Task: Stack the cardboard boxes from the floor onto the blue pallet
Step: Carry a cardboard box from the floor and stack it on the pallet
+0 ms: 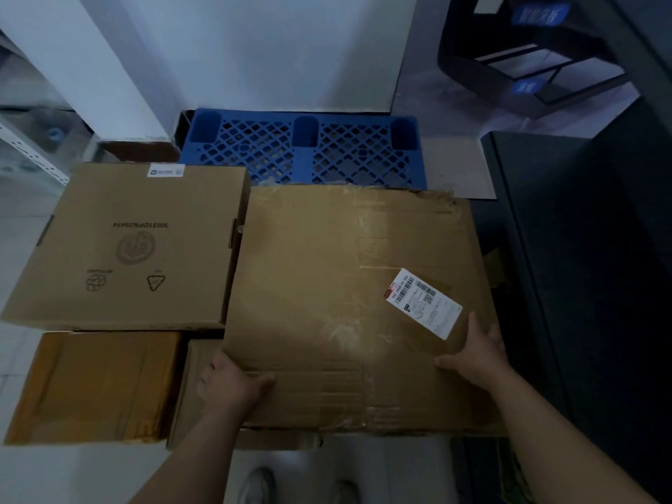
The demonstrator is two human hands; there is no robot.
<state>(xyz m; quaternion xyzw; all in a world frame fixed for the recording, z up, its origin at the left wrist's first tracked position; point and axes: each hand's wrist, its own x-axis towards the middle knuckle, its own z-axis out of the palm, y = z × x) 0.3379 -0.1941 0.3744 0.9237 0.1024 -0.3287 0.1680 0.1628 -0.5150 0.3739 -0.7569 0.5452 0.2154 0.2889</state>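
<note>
A large, worn cardboard box [327, 292] with a white shipping label fills the middle of the view, its far edge over the near edge of the blue pallet [309, 150]. My left hand [232, 385] grips its near left corner, thumb on top. My right hand [476, 352] holds its near right edge below the label. A printed cardboard box [131, 245] lies to the left. A yellowish taped box [94, 385] sits at the near left. Another box [192, 394] shows partly under the large one.
The blue pallet lies against a white wall [272, 49]. A dark cabinet [589, 285] stands close on the right. A black frame with blue signs [527, 60] is at the back right. Metal shelving [29, 154] is at the left. My shoes [298, 489] show below.
</note>
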